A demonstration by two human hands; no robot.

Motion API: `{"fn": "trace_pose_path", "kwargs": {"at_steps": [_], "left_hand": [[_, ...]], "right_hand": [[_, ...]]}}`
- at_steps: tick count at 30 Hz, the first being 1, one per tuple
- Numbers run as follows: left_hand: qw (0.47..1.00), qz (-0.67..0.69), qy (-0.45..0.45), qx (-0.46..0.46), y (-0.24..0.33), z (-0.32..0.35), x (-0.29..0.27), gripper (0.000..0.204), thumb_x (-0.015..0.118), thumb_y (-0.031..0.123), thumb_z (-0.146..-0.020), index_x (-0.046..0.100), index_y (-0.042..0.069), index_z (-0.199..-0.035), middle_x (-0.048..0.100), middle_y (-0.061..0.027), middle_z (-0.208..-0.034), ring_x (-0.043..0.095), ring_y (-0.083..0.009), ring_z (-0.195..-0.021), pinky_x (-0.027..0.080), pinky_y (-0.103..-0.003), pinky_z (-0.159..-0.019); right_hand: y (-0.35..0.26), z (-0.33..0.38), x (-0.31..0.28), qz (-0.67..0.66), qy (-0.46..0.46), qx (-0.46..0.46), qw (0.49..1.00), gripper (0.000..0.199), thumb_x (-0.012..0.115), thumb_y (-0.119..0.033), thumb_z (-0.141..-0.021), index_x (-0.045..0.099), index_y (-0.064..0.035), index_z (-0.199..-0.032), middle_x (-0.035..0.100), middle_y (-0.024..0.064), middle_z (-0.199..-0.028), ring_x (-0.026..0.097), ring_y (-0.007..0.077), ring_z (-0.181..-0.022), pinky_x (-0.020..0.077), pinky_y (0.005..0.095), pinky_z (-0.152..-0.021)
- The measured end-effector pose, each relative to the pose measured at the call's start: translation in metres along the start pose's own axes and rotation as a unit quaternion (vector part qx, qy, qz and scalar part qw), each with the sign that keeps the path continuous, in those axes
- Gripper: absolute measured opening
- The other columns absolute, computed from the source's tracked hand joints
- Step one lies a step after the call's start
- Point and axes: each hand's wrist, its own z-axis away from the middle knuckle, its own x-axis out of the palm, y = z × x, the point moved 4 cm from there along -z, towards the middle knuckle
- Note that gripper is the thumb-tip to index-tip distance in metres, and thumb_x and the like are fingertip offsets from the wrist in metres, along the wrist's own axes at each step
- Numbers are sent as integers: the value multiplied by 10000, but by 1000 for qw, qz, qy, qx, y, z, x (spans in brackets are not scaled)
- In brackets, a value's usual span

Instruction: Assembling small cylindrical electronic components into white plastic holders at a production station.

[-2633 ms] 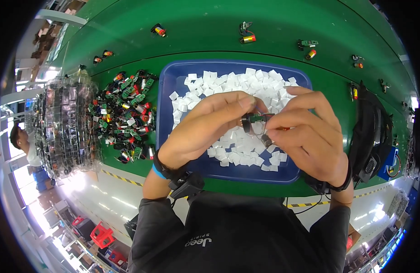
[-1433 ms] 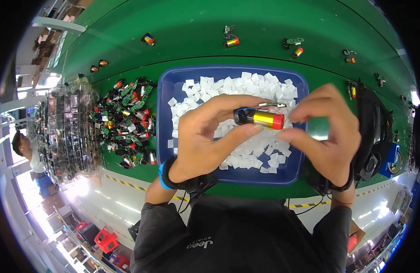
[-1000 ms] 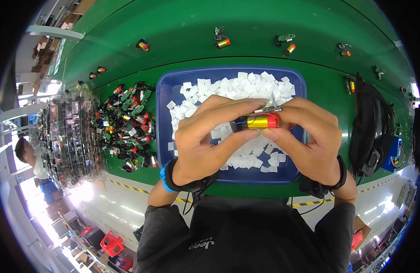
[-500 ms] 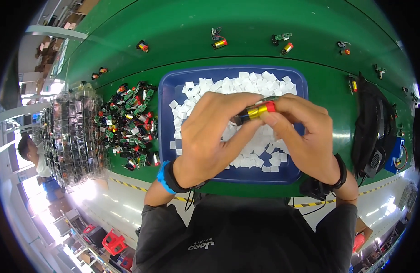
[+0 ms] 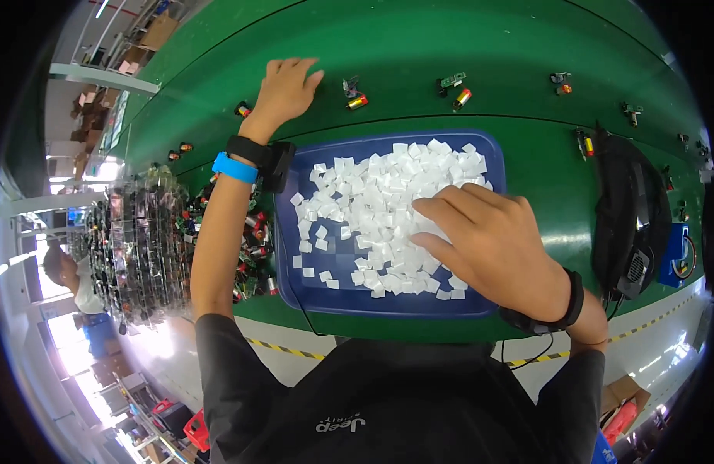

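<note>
My left hand (image 5: pixel 289 89) reaches far out over the green bench, fingers and thumb apart, palm down. Nothing shows in it, though its underside is hidden. Just beyond its thumb lies a red-and-gold cylindrical cell (image 5: pixel 357 102) wired to a small circuit board (image 5: pixel 351 86). My right hand (image 5: pixel 492 240) hovers at the right side of a blue tray (image 5: pixel 388 308). Its fingers are bent, with a gap between thumb and forefinger and nothing visible between them. Loose white square pieces (image 5: pixel 388 182) are heaped in the tray under those fingertips.
Similar cells with boards (image 5: pixel 463 99) stand spaced along the far strip. A pile of them (image 5: pixel 256 232) lies left of the tray, partly behind my left forearm, beside stacked clear plastic trays (image 5: pixel 136 240). A black bag (image 5: pixel 631 209) and a blue box (image 5: pixel 676 259) sit right.
My hands have parted from the red-and-gold cell they held together over the tray. The left swung far out to the left; the right dropped toward the white squares. The cell is out of sight.
</note>
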Motion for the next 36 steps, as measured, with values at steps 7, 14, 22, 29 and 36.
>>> {"fn": "trace_pose_path", "kwargs": {"at_steps": [7, 14, 22, 29, 36], "left_hand": [[919, 69, -344, -180, 45, -47, 5, 403, 675, 317, -919, 680, 8, -1177, 750, -100, -938, 696, -239, -817, 580, -360, -754], [776, 401, -381, -302, 77, -22, -34, 379, 575, 257, -975, 641, -22, -1223, 745, -102, -1022, 710, -175, -887, 607, -287, -709], [733, 603, -141, -280, 210, 39, -113, 316, 522, 165, -1017, 617, -19, -1254, 707, -135, -1151, 671, -152, -1005, 536, -305, -899], [674, 686, -82, -261, 225, 53, -123, 281, 473, 74, -973, 625, -22, -1189, 679, -116, -1164, 630, -170, -1071, 501, -322, -929], [698, 663, -83, -259, 222, 69, -117, 228, 529, 30, -939, 609, -18, -1147, 636, -88, -1133, 598, -156, -1045, 472, -316, -934]], "right_hand": [[1, 2, 2, 9, -13, -7, 1000, 288, 797, -193, -781, 677, -52, -1002, 645, 48, -817, 625, 234, -705, 477, 351, -548], [7, -4, 2, -34, -20, 12, 999, 274, 791, -192, -811, 674, -41, -1007, 679, 60, -842, 647, 234, -697, 502, 345, -575], [16, -7, 2, -333, 25, 148, 931, 194, 771, -78, -855, 663, -17, -1005, 713, 88, -879, 691, 167, -724, 531, 289, -632], [15, -12, -4, -253, 81, 135, 954, 219, 798, -40, -820, 592, 14, -873, 681, 91, -829, 688, 149, -715, 542, 278, -634], [18, -4, 5, -512, 116, 151, 838, 247, 744, -13, -836, 513, -34, -924, 688, 48, -760, 672, 87, -678, 506, 251, -567]]}}
